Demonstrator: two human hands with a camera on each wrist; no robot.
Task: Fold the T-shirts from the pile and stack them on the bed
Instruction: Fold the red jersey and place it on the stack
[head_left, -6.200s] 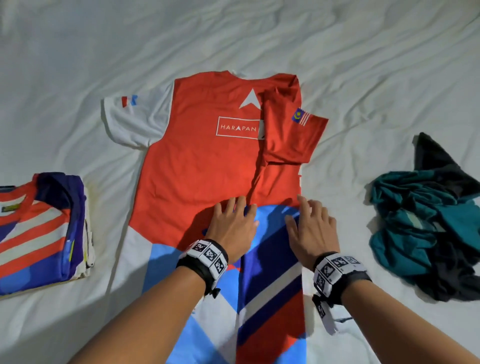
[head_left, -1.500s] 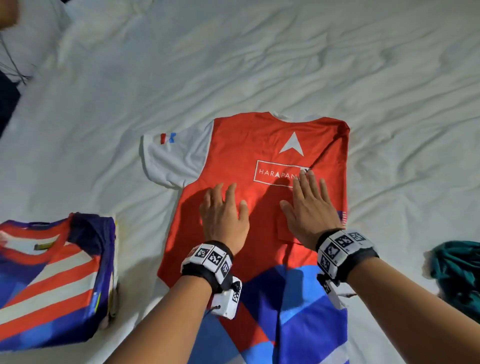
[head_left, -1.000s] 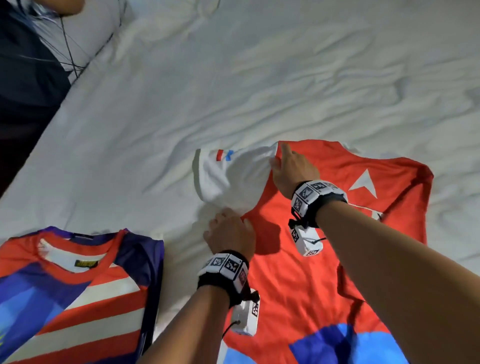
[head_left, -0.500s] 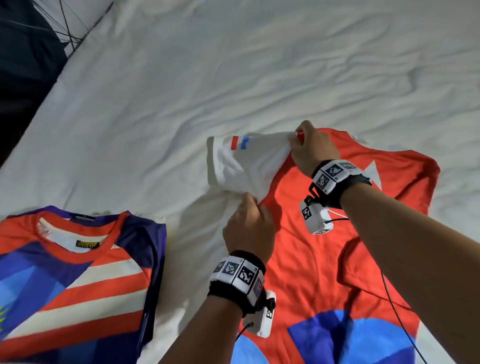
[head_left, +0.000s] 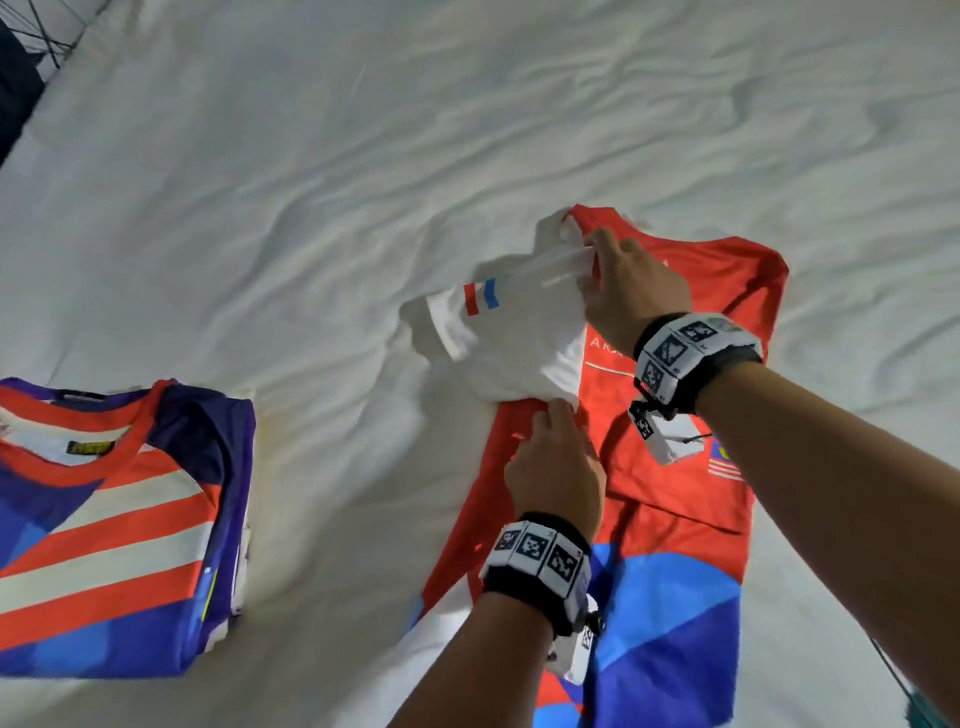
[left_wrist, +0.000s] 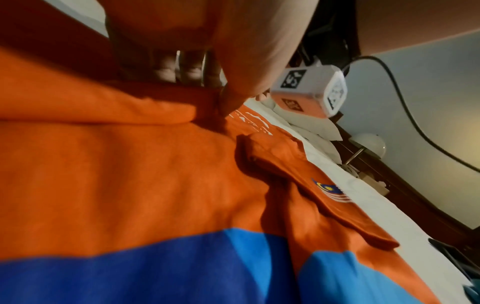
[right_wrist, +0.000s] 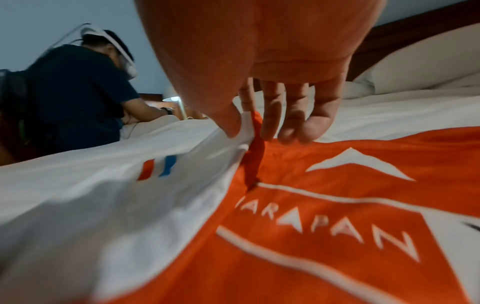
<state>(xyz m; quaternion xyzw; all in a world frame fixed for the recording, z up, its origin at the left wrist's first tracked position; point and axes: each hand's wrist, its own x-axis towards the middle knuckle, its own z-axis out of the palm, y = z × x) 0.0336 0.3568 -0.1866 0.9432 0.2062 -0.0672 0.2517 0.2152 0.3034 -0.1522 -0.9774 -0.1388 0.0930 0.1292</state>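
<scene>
Your right hand is pinching the red shirt's white sleeve at the shoulder, your left hand gripping its side edge, on the bed right of the folded shirt.

Light: dim, warm indoor.
Shadows: soft, beside the hands.
Blur: near cloth in wrist views.
Edges: wide-angle bending.

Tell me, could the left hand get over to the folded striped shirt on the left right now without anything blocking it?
Probably not at once. The way over the white sheet to the folded striped shirt looks free, but the left hand grips the red shirt below its white sleeve, so it must let go first.
</scene>
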